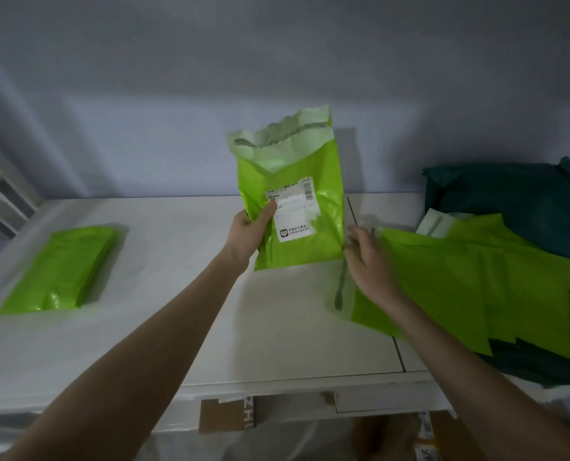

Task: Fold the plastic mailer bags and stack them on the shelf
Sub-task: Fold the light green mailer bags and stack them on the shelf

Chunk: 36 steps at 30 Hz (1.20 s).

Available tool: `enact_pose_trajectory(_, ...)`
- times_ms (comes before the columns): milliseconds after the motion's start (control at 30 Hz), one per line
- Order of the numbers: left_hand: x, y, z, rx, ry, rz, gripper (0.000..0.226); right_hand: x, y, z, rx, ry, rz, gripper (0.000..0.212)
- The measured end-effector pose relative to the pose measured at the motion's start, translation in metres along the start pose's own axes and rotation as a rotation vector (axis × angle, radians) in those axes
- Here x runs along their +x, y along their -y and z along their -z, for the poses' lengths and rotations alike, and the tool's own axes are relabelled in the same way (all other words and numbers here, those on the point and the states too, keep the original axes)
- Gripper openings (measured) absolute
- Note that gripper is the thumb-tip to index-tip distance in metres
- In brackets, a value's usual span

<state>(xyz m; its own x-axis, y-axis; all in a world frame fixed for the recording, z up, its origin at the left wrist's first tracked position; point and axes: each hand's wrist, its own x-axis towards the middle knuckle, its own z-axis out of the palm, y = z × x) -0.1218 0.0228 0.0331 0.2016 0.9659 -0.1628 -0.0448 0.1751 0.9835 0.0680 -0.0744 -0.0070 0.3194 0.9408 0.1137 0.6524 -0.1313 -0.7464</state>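
My left hand (248, 229) pinches the upright green mailer (297, 207); my right hand (365, 257), blurred, grip unclear.
Right of that mailer lie unfolded mailers (476, 284); left, a folded stack (60, 267).

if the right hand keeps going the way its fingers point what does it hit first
Likely the lower right edge of the upright lime-green plastic mailer bag, which the right hand nearly touches; motion blur leaves contact unclear.

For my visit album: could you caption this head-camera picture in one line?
Left hand holds a green mailer bag upright, right hand at its edge, between folded bags and unfolded ones.
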Motion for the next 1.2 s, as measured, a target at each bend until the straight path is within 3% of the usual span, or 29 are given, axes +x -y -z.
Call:
enact_pose_trajectory(100,-0.001,0.005,0.001,0.046,-0.011,0.01,0.018,-0.012,-0.011,-0.007,0.021,0.16,-0.084,0.053)
enact_pose_trajectory(200,-0.002,0.011,0.001,0.06,-0.04,0.029,0.017,-0.016,-0.02,-0.005,-0.158,0.201,-0.006,0.075)
enact_pose_trajectory(333,-0.002,0.014,0.002,0.118,-0.052,0.034,0.017,-0.015,-0.036,0.003,-0.431,0.214,0.071,0.069)
enact_pose_trajectory(433,-0.003,0.014,0.001,0.116,-0.051,0.04,0.015,-0.009,-0.048,0.015,-0.484,0.165,0.08,0.071)
enact_pose_trajectory(600,-0.006,0.014,-0.002,0.091,-0.025,0.054,0.015,0.001,-0.053,0.04,-0.401,0.145,-0.055,0.079)
enact_pose_trajectory(733,-0.009,0.016,-0.007,0.085,-0.007,0.062,0.016,0.004,-0.055,0.052,-0.385,0.142,-0.058,0.082)
enact_pose_trajectory(867,-0.013,0.017,-0.012,0.083,-0.002,0.058,0.016,0.005,-0.048,0.055,-0.299,0.062,0.013,0.068)
enact_pose_trajectory(967,-0.015,0.016,-0.015,0.081,0.003,0.052,0.015,0.006,-0.04,0.055,-0.222,-0.028,0.064,0.046)
enact_pose_trajectory(1067,-0.017,0.014,-0.019,0.069,0.025,0.04,0.016,0.005,-0.023,0.054,0.001,-0.109,0.037,0.029)
enact_pose_trajectory(1200,-0.02,0.011,-0.022,0.068,0.046,0.026,0.019,0.003,0.009,0.049,0.317,0.059,-0.141,0.038)
